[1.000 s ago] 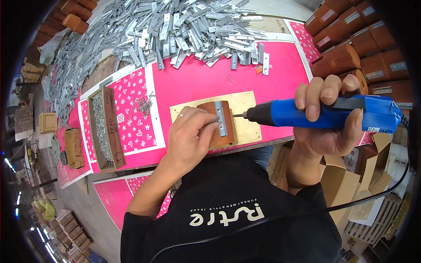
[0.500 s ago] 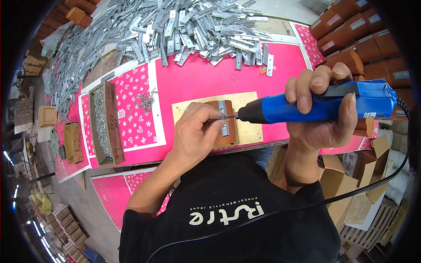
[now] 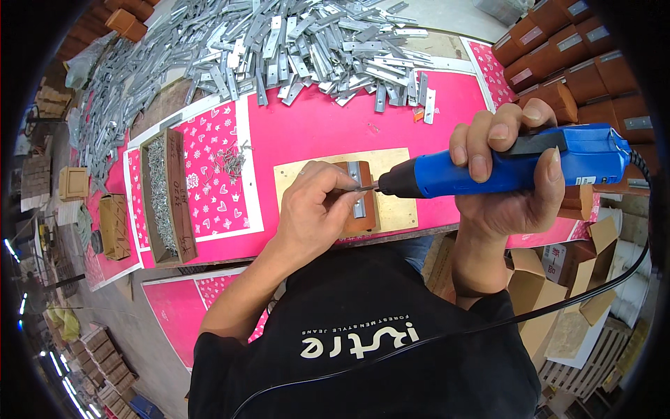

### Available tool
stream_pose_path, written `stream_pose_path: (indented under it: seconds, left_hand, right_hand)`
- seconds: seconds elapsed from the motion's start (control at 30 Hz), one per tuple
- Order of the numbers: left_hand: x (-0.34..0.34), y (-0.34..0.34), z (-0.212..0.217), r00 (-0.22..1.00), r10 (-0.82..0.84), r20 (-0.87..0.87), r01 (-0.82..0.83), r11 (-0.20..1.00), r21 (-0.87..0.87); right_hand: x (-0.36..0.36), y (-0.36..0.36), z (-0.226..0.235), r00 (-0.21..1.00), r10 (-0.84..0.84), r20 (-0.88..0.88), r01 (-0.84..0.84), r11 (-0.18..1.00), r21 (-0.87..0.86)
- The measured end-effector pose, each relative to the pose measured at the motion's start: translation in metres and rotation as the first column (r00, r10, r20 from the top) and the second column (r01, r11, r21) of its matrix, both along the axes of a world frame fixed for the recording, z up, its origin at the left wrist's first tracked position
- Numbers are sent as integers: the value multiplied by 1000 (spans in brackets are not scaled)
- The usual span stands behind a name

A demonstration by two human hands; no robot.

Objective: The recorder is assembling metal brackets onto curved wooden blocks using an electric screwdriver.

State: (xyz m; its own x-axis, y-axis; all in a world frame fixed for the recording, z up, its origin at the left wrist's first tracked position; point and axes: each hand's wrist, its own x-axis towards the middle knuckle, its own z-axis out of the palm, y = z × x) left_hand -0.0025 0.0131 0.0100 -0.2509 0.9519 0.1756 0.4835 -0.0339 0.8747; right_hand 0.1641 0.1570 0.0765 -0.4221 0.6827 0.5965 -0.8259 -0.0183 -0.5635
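My right hand (image 3: 506, 167) is wrapped round a blue electric screwdriver (image 3: 453, 174) with a black nose and a cord at its back end. The tool lies nearly level, its bit pointing left. My left hand (image 3: 314, 206) pinches a small screw (image 3: 364, 188) at the tip of the bit, mostly hidden by the fingers. Beneath them a reddish-brown wooden block (image 3: 372, 209) with a grey metal strip (image 3: 359, 207) along its top rests on a pale wooden board (image 3: 398, 202). My left hand partly covers the block.
A large heap of metal strips (image 3: 279, 49) covers the far table. To the left stand a wooden tray of screws (image 3: 162, 202) and a small loose screw pile (image 3: 232, 162). Brown blocks (image 3: 593, 77) are stacked at right; cardboard boxes (image 3: 537, 293) sit lower right. The black cord (image 3: 558, 306) crosses my front.
The screwdriver and my right hand have shifted very slightly to the left. My left hand keeps its pinch at the bit tip.
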Motion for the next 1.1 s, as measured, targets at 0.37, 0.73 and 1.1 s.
stream_pose_path:
  seconds: [0.37,0.73,1.1]
  left_hand:
    - [-1,8,5,994,-32,-108,39,998,59]
    - [0,13,-15,986,17,-165,8,989,146]
    - [1,19,-43,1000,-4,-6,5,984,179]
  right_hand:
    - [-1,5,3,999,47,9,-48,995,90]
    - [-18,-12,7,983,-64,171,56,997,50]
    - [-21,-9,-4,959,-100,267,71,991,118]
